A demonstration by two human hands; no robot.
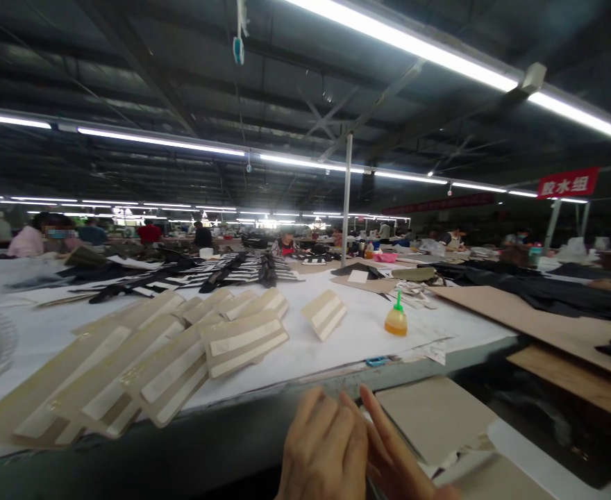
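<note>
Both my hands are low at the bottom edge, in front of the table's grey front edge (285,406). My left hand (322,450) shows its back, with the fingers together and curved toward my right hand (396,455). They touch my right hand, whose fingers are stretched out. Nothing is visible in either hand, but the palms are hidden. Just right of my hands lies a grey card sheet (435,417). On the white table top, rows of beige pieces with white strips (180,354) overlap, well beyond my hands.
An orange glue bottle with a green cap (396,321) stands on the table to the right, with a small blue object (375,361) near the edge. Black striped pieces (243,269) lie farther back. A white pole (347,198) rises behind. Brown boards (545,319) are at the right; people work in the distance.
</note>
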